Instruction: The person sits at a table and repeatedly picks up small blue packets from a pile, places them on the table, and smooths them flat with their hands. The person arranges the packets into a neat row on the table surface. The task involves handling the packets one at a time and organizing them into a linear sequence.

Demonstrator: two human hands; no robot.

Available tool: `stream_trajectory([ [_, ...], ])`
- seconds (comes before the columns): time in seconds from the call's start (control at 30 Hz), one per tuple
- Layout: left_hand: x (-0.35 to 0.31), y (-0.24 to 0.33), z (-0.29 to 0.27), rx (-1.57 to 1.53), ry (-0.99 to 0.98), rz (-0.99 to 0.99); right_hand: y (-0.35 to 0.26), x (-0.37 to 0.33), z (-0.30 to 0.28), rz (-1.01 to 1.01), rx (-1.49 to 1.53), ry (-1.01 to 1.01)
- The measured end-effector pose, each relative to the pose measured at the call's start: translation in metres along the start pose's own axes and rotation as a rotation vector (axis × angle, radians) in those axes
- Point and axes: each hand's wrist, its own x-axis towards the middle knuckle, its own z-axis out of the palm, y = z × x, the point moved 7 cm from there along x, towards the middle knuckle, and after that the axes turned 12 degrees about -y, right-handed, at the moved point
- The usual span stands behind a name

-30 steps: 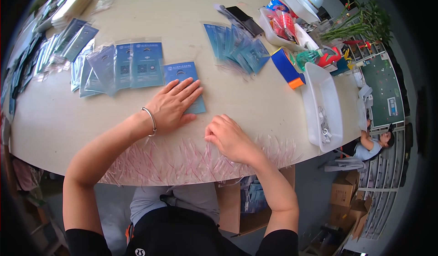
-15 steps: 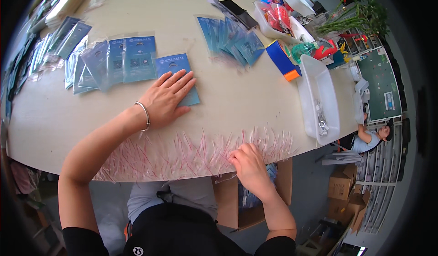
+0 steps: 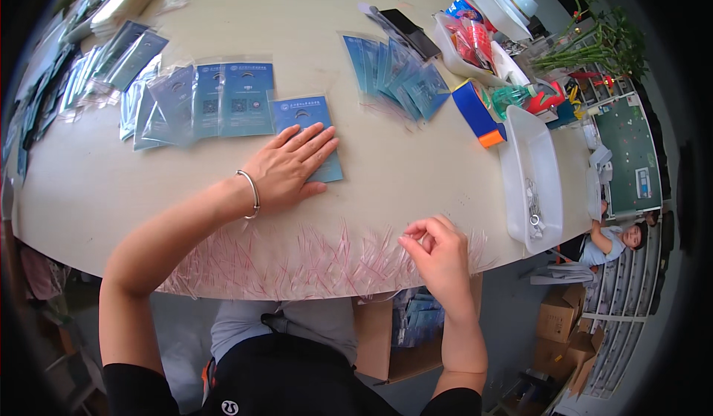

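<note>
Several blue cards [image 3: 223, 100] in clear sleeves lie fanned in a row on the table [image 3: 96, 193], far left of centre, each a flat rectangle with pale print near its top edge. Further left a darker batch [image 3: 111, 63] of sleeved cards overlaps toward the rim. Another blue fan [image 3: 397, 74] sits far and right of centre, with a dark flat case [image 3: 412, 30] just beyond it. Right of that stands a blue box [image 3: 475, 112] with an orange end, and a long white tray [image 3: 531, 167] runs along the right edge (small metal bits lie in its near end). Red and green packets [image 3: 512, 89] crowd the far right corner.

1 blue card [image 3: 308, 115] lies apart from the row, under the left hand [image 3: 286, 167], which is spread flat and open, palm down, fingers pressing the card's near half; a thin bracelet [image 3: 251, 193] circles that wrist.

Along the near edge a band of thin pink-and-clear strips [image 3: 297, 256] lies scattered. The right hand [image 3: 438, 256] hovers at the band's right end, fingers curled, thumb and forefinger pinched together; whether a strip is caught between them I cannot tell. The card is well left of and beyond this hand.

Below the table, cardboard boxes [image 3: 557, 319] sit at the right.
</note>
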Motion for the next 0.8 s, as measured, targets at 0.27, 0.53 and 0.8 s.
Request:
stream_trajectory([
  [0.27,0.002,-0.001,0.002,-0.043,0.003,0.064,-0.003,0.109,0.042,-0.266,0.003,-0.064],
  [0.53,-0.004,-0.003,-0.005,-0.193,0.029,0.099,-0.025,0.089,0.055,-0.736,-0.227,0.012],
  [0.8,-0.006,-0.005,-0.009,-0.267,0.046,0.153,-0.029,0.082,0.058,-0.821,-0.298,0.101],
])
